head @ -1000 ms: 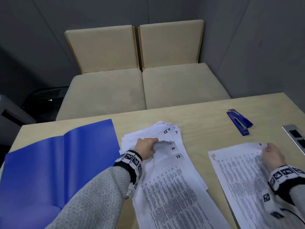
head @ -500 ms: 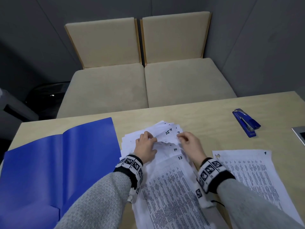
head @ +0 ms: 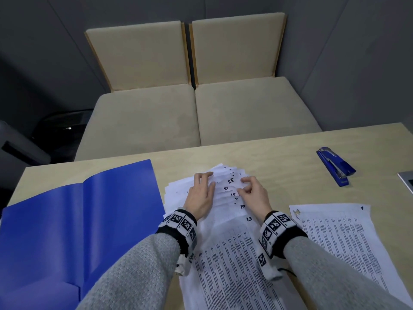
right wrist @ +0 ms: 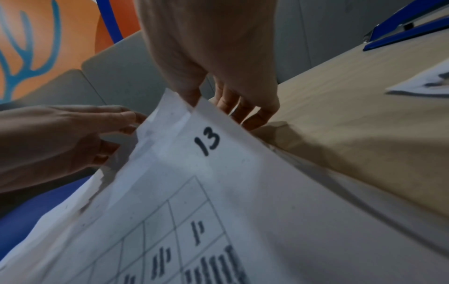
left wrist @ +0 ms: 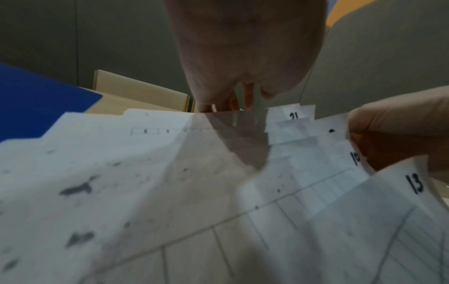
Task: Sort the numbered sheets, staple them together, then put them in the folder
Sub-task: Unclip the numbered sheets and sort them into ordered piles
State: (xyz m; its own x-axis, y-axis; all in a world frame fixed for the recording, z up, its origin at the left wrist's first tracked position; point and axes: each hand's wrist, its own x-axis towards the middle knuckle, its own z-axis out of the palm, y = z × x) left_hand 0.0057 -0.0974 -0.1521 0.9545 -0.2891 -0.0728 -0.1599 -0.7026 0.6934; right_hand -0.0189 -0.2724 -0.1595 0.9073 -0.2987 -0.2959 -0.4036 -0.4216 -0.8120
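Head view shows a light wooden table in a room with grey walls; two beige chairs stand behind it. A blue folder lies open on the left, nothing visible inside. The fanned stack of numbered sheets lies in the middle, long side running away from the person. The left hand rests on it with fingers spread flat. The right hand pinches the sheet corners. One sheet lies apart at right, near the blue stapler.
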